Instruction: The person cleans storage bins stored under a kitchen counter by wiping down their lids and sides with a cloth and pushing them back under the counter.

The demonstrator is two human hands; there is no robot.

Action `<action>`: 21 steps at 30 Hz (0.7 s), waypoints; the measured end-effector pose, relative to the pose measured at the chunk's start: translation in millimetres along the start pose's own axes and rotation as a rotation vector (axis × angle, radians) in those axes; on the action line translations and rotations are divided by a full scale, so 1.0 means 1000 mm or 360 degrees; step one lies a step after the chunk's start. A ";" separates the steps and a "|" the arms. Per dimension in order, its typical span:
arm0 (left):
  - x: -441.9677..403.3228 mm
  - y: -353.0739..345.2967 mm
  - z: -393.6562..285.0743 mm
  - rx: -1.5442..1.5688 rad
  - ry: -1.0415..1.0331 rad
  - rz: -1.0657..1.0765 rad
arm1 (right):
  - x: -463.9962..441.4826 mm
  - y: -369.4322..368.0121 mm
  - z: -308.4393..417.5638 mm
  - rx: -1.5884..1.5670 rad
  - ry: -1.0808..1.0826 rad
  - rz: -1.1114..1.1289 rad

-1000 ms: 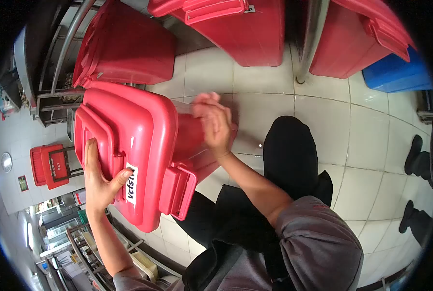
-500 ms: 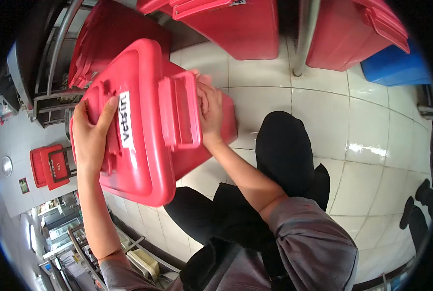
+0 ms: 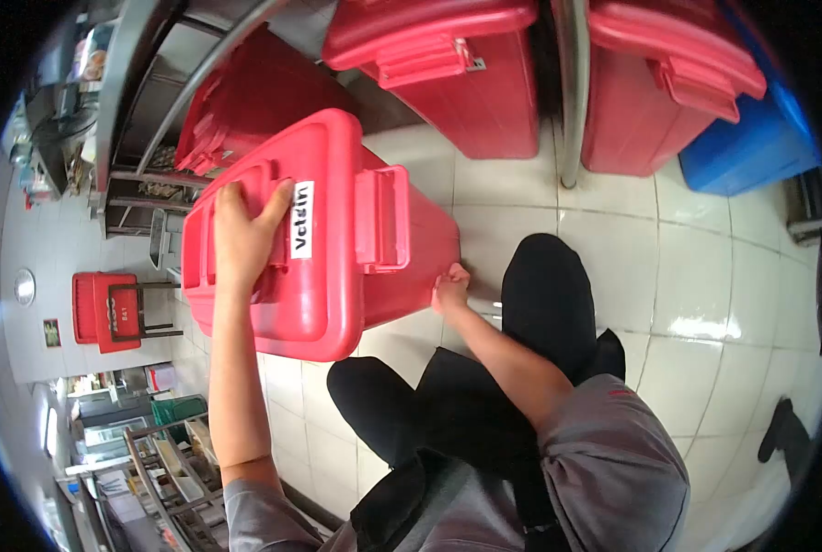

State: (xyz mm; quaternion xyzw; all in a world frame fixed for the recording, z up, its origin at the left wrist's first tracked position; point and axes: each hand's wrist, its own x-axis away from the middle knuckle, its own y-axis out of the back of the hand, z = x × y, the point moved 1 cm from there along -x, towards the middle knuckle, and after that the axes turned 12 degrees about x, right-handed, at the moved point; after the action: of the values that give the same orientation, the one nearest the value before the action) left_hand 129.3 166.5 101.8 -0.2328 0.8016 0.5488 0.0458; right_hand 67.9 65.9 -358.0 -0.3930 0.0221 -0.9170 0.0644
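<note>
A large red plastic bin [image 3: 402,221] with a lid [image 3: 323,304] stands before me, a white label [image 3: 301,219] reading roughly "Vetsin" stuck on top. My left hand [image 3: 242,239] is wrapped over the moulded handle [image 3: 262,198] of the lid, thumb beside the label. Low on the bin's side, near its base, my right hand [image 3: 451,291] is closed and pressed against the wall. A bit of something pinkish seems to be in its fingers, too small to name. The front clip [image 3: 383,219] lies flat between lid and body.
Other red bins [image 3: 498,101] [image 3: 622,129] and a blue bin [image 3: 747,143] stand ahead beside a metal post [image 3: 572,92]. A metal rack [image 3: 139,175] is at the left. A red crate [image 3: 107,311] sits farther off. Another person's dark shoe [image 3: 783,432] shows at right.
My right hand has moved from behind the clip down the bin's side toward its base. My left hand stays on the lid handle. The view has shifted a little.
</note>
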 end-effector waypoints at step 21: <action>0.063 0.058 -0.010 0.0202 -0.1003 0.0675 | 0.206 0.145 0.304 0.0560 0.1298 0.0959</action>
State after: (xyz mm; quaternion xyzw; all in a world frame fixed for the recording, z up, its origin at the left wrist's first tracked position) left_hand 50.6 153.5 134.5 0.1218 0.8108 0.5401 0.1898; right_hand 162.1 -102.2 -13.2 0.0356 0.0030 -0.9259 0.3760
